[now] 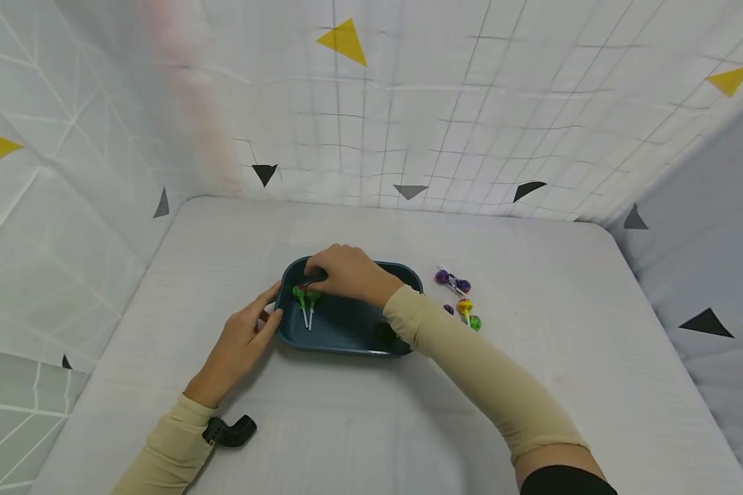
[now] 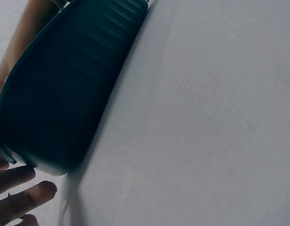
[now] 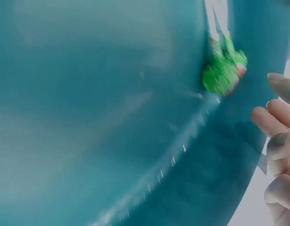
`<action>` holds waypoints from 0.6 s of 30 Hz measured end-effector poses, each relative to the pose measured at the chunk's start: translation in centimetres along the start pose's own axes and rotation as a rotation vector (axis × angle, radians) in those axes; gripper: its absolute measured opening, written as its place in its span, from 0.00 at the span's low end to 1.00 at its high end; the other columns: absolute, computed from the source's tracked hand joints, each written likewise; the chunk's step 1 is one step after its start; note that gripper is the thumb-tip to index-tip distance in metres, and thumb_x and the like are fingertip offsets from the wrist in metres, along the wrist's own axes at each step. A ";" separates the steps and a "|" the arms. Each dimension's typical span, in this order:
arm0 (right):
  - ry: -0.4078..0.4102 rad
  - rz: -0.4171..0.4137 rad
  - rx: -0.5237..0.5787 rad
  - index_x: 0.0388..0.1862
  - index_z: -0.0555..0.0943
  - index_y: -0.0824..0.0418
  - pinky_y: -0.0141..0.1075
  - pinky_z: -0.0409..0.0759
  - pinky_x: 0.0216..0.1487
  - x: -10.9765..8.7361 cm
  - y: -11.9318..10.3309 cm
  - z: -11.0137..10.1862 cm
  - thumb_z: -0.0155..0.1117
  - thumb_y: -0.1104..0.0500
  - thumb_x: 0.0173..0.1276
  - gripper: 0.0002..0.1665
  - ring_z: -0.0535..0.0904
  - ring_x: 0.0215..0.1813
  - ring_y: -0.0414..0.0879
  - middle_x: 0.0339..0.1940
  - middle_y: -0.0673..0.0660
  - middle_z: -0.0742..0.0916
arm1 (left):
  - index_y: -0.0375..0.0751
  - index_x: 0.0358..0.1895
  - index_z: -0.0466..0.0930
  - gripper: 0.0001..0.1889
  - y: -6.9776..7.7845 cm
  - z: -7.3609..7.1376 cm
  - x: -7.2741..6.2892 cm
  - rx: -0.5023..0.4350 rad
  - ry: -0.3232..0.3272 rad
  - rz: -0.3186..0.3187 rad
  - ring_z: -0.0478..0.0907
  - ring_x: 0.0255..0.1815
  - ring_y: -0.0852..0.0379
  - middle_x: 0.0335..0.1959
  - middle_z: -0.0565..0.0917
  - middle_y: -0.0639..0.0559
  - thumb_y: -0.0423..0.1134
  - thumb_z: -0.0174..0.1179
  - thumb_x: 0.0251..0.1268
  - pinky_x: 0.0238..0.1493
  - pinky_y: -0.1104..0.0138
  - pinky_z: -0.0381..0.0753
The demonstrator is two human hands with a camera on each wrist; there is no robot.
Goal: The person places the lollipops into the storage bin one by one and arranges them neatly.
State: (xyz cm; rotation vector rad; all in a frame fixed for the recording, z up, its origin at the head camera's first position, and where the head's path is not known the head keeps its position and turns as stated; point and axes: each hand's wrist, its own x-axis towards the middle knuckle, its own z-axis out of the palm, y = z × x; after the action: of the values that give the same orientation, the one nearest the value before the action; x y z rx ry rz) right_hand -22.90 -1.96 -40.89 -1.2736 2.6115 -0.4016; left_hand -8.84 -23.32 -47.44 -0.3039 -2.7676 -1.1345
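A dark teal tray (image 1: 347, 352) stands on the white-covered table. Two green-wrapped lollipops (image 1: 305, 297) lie side by side at its left end, white sticks pointing toward the near side; they blur in the right wrist view. My right hand (image 1: 349, 273) reaches over the tray's far-left part, fingers bent downward just beyond these lollipops. Nothing shows between its fingertips (image 3: 265, 120) in the right wrist view. Against the tray's left end rests my left hand (image 1: 243, 342), its fingers loosely extended at the rim.
Right of the tray lie purple-wrapped lollipops (image 1: 452, 280), a yellow-and-red one (image 1: 464, 306), a green one (image 1: 475, 322) and a small purple piece (image 1: 448, 309). A black wrist device (image 1: 230, 432) sits at the left sleeve. Patterned white curtains (image 1: 408, 124) surround the table.
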 end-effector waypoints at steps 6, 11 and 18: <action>0.047 0.016 0.005 0.56 0.88 0.52 0.42 0.83 0.59 -2.9 1.1 -2.2 0.71 0.46 0.71 0.19 0.86 0.57 0.45 0.53 0.48 0.91 | 0.47 0.81 0.62 0.28 0.1 0.0 -0.2 0.009 0.007 -0.003 0.80 0.39 0.57 0.65 0.82 0.43 0.47 0.50 0.84 0.37 0.65 0.78; 0.071 0.050 0.026 0.56 0.89 0.53 0.44 0.84 0.57 -5.8 1.8 -3.4 0.72 0.47 0.71 0.19 0.87 0.56 0.46 0.52 0.49 0.92 | 0.46 0.81 0.62 0.28 0.3 -0.1 -0.3 0.022 0.013 -0.008 0.80 0.40 0.57 0.66 0.81 0.44 0.46 0.51 0.84 0.38 0.65 0.78; 0.102 0.094 0.029 0.54 0.89 0.53 0.42 0.85 0.54 -9.3 2.6 -4.2 0.72 0.48 0.70 0.18 0.88 0.54 0.44 0.51 0.48 0.92 | 0.45 0.81 0.63 0.28 0.5 0.0 -0.4 0.024 0.023 0.004 0.80 0.40 0.57 0.66 0.81 0.43 0.46 0.51 0.84 0.37 0.66 0.77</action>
State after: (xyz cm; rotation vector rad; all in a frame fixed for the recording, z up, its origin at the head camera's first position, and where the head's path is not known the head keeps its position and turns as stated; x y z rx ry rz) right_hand -20.51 7.59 -37.18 -1.1440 2.7271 -0.4984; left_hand -8.36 -23.01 -47.13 -0.2920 -2.7574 -1.0956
